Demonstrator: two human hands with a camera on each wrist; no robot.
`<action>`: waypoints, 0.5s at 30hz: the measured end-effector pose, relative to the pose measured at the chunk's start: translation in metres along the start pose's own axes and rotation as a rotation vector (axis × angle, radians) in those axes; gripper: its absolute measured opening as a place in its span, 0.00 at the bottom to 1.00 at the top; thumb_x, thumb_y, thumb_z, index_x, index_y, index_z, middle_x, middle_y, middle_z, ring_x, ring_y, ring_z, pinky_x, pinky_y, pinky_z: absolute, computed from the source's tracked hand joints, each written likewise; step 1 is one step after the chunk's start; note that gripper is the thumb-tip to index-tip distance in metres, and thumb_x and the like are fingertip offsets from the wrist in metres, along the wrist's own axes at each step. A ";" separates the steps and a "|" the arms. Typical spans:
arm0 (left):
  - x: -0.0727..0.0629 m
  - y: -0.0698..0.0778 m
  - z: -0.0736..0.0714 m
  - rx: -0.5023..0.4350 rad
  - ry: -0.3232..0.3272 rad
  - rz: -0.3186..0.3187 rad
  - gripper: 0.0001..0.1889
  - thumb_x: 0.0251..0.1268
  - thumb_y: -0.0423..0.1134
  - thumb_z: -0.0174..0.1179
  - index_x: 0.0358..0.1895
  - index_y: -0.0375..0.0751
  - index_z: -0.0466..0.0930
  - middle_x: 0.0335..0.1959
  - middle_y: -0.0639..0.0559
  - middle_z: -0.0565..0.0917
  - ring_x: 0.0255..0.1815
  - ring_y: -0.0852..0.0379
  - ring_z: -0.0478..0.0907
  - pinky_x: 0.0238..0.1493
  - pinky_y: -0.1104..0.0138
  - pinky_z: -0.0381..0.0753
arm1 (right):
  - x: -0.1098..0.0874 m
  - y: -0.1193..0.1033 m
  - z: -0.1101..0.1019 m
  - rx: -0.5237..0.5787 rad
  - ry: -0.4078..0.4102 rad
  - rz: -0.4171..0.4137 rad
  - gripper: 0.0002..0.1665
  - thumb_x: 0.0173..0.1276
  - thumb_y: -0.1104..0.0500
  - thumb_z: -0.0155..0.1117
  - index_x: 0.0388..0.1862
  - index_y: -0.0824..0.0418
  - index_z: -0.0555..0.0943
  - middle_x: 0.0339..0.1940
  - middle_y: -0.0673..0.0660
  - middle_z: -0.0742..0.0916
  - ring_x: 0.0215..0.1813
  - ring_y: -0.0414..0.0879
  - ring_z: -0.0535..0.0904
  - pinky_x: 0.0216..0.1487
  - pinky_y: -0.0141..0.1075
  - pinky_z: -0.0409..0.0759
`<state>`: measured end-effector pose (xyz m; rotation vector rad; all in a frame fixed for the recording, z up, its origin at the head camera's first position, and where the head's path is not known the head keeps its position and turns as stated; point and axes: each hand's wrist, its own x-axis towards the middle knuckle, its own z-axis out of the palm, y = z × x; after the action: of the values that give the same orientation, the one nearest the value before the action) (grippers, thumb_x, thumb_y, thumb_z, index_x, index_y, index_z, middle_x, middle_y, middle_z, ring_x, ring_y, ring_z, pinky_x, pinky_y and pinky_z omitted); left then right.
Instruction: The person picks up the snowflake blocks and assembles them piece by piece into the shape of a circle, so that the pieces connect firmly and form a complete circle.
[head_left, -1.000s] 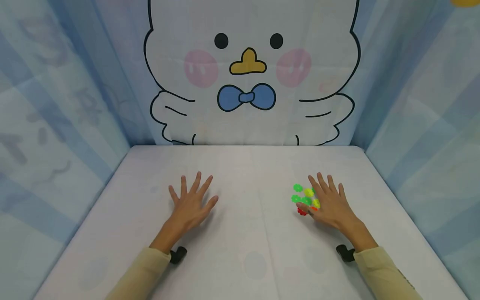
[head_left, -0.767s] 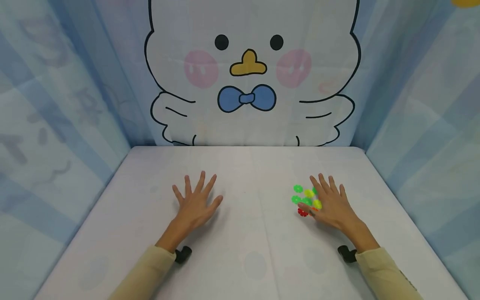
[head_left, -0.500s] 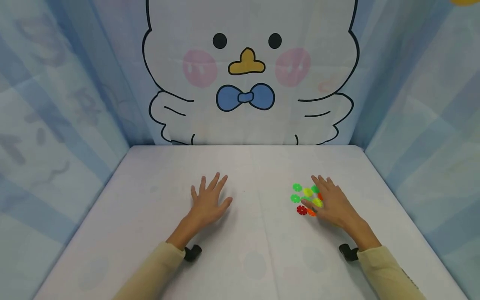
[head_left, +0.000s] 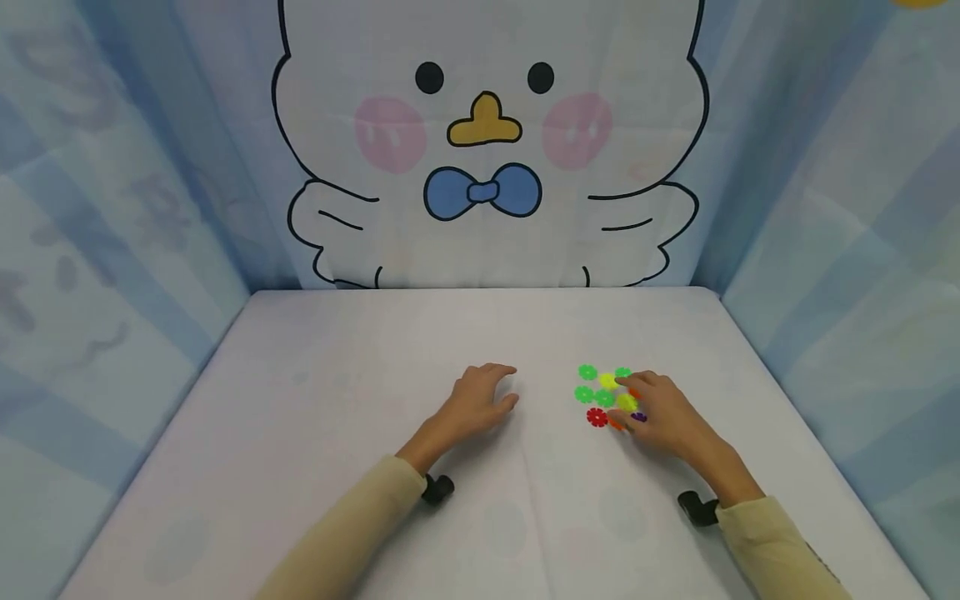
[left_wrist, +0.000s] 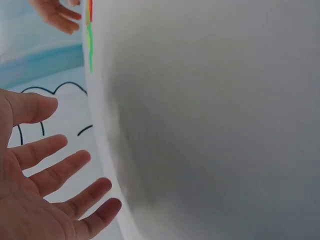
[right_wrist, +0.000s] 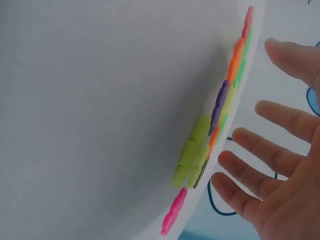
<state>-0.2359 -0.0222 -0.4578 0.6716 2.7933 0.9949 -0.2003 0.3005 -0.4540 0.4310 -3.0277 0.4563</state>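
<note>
Small flower-shaped plastic discs lie flat in a cluster on the right half of the table. Among them are a red disc [head_left: 597, 417], a green disc [head_left: 587, 372], a yellow disc [head_left: 627, 403] and a purple disc [right_wrist: 218, 107]. My right hand [head_left: 663, 412] hovers over the cluster's right side, fingers loosely bent, holding nothing, and hides some discs in the head view. A pink disc [right_wrist: 174, 212] and a yellow-green disc [right_wrist: 192, 152] show in the right wrist view. Left of the cluster, my left hand [head_left: 472, 404] is held above the table, fingers apart and holding nothing.
The table [head_left: 337, 517] has a white cloth with faint spots. Behind it hangs a curtain [head_left: 480, 250] printed with a white cartoon face and a blue bow tie. Blue and white curtains close in both sides. A small black camera [head_left: 438, 490] is at the left wrist.
My left hand has moved right towards the discs, its spread fingers now more bent. My right hand has stayed over the cluster while its fingers curve, uncovering the purple disc.
</note>
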 end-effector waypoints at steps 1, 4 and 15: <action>0.004 0.002 0.003 -0.005 -0.013 0.000 0.24 0.79 0.44 0.59 0.72 0.40 0.77 0.73 0.42 0.79 0.72 0.37 0.74 0.73 0.42 0.74 | -0.001 0.000 0.001 -0.007 0.006 -0.008 0.34 0.70 0.49 0.74 0.68 0.66 0.81 0.64 0.71 0.83 0.64 0.70 0.77 0.67 0.66 0.80; 0.015 0.009 0.010 -0.008 -0.026 0.003 0.22 0.78 0.44 0.59 0.70 0.40 0.80 0.70 0.42 0.82 0.68 0.39 0.76 0.69 0.45 0.76 | -0.003 0.001 0.002 -0.014 0.020 -0.019 0.31 0.68 0.50 0.76 0.64 0.65 0.84 0.58 0.69 0.84 0.59 0.67 0.78 0.62 0.63 0.82; 0.055 0.041 0.033 0.012 -0.083 0.075 0.17 0.77 0.40 0.64 0.64 0.40 0.84 0.57 0.44 0.87 0.60 0.48 0.82 0.65 0.59 0.82 | -0.005 -0.003 0.002 0.045 -0.067 0.057 0.20 0.66 0.51 0.79 0.53 0.60 0.88 0.44 0.60 0.82 0.46 0.51 0.80 0.52 0.54 0.88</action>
<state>-0.2623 0.0491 -0.4549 0.8058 2.7232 0.9399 -0.1945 0.2989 -0.4559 0.3714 -3.1068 0.5250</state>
